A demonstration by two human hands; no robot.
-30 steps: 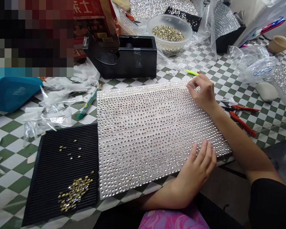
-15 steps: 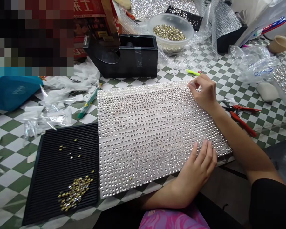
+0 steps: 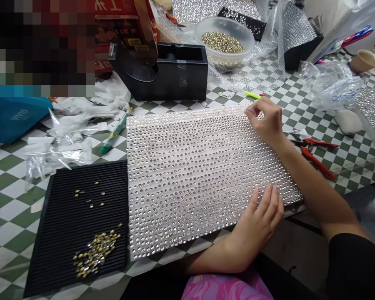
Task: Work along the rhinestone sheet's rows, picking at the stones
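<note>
Hands [image 3: 270,121] (both) unmoved on rhinestone panel [image 3: 190,179].

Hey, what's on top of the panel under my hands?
Rows of clear gems line the panel. The left hand rests near its lower edge; the right hand is at its far right corner. Any gems under the hands can't be seen.

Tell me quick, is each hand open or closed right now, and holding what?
Left hand: open, resting on the board.
Right hand: closed in a pinch near the board's far edge; cannot tell if it holds anything.
</note>
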